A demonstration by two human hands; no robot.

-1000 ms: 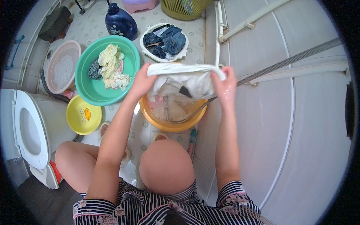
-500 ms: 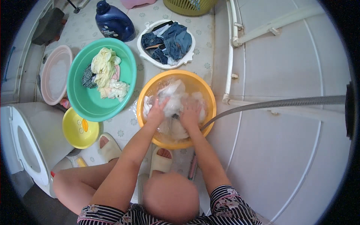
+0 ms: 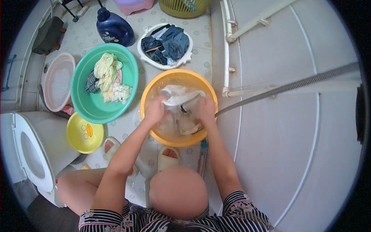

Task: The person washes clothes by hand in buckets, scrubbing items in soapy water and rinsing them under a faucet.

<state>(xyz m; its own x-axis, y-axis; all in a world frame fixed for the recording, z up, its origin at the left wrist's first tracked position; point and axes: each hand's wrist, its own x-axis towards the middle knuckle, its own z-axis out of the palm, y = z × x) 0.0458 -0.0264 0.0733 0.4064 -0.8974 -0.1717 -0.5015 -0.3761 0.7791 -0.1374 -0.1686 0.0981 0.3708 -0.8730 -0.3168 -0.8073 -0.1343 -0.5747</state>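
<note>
An orange basin (image 3: pixel 176 144) of cloudy water stands on the tiled floor in front of me. Stretched between my hands above the water is a wet white cloth (image 3: pixel 178 96), its exact kind unclear. My left hand (image 3: pixel 155 110) grips the cloth's left end, and my right hand (image 3: pixel 206 108), somewhat blurred, has hold of its right end. More pale fabric (image 3: pixel 190 129) lies in the water below, beside a small dark piece whose kind I cannot make out. A grey corrugated hose (image 3: pixel 262 96) runs from the right over the basin's rim.
Left of the orange basin is a green basin (image 3: pixel 77 102) holding light clothes. Behind stand a white basin (image 3: pixel 189 54) of dark clothes and a blue detergent bottle (image 3: pixel 115 29). A yellow bowl (image 3: pixel 79 135), a pink basin (image 3: pixel 50 83) and a toilet (image 3: pixel 36 154) are at left.
Both hands have come up from pressing among the wet fabric and now hold the white cloth spread between them. The hands have moved apart. The view has shifted slightly.
</note>
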